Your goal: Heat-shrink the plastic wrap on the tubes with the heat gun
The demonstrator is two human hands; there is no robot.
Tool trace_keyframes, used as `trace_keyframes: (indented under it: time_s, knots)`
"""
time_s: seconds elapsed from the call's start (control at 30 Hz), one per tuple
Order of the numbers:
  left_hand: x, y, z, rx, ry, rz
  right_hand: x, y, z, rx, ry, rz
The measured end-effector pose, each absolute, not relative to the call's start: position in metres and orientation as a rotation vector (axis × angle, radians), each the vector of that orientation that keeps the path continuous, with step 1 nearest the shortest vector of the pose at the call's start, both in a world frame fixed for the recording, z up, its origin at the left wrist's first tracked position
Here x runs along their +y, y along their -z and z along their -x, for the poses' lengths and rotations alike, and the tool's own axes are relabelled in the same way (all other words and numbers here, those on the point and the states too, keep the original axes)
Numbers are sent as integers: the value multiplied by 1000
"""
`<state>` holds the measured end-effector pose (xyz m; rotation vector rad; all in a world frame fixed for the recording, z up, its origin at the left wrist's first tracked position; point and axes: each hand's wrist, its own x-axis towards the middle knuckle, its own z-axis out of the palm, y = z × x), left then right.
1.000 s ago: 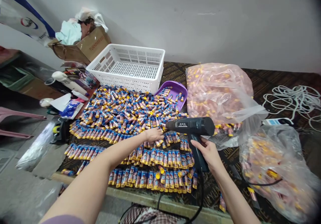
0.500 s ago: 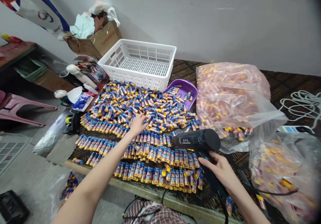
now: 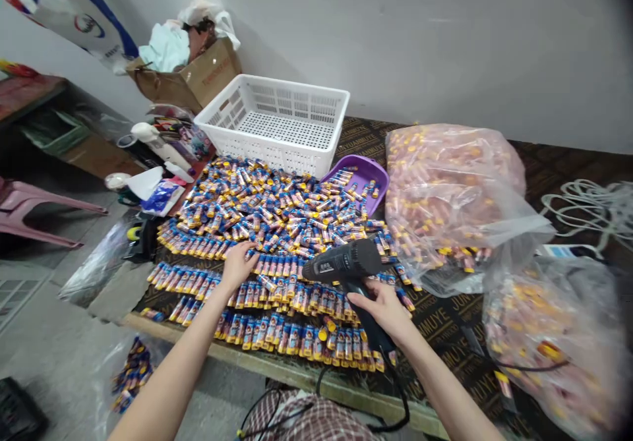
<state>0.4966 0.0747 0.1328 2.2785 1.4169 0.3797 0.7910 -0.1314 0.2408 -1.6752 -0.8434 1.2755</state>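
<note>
The left hand (image 3: 239,266) reached among small tubes (image 3: 277,217), its fingertips too indistinct to tell whether they pinched one. The right hand (image 3: 383,306) gripped a black heat gun (image 3: 343,261), partly hiding its handle; the nozzle hung over the rows on the counter (image 3: 438,335). Compared with half a second earlier, gun and left hand had both shifted leftward. A purple tray (image 3: 364,167) held loose tubes; a clear bag (image 3: 455,184) bulged with pink-and-yellow pieces.

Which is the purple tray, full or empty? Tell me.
Partly filled: some tubes lie in the purple tray, with bare purple showing beside them.
</note>
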Motion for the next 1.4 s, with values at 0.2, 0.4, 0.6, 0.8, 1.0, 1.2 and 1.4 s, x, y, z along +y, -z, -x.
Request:
trace_keyframes:
  time_s: [0.2,0.4,0.6,0.8,1.0,1.2,1.4]
  knots:
    - [68,-117,-523,1331,-279,-2315,-187,-252,-827,-654,-1192,1724]
    - [46,-125,-568,1194,-107,-2370,-272,-256,-886,-273,-1042,1913]
    - [22,-137,-591,1196,-64,-2362,-324,-253,-921,-94,-950,1936]
    - [0,-149,-579,1315,-81,-2352,-328,-245,-937,-98,-1025,1870]
    - [-34,-162,-544,1460,-150,-2272,-279,-229,-926,-216,-1203,1792]
    - [-51,-160,-500,1575,-175,-2215,-216,-228,-878,-494,-1288,1593]
    - [-43,-149,-466,1601,-237,-2162,-165,-230,-821,-640,-1348,1560]
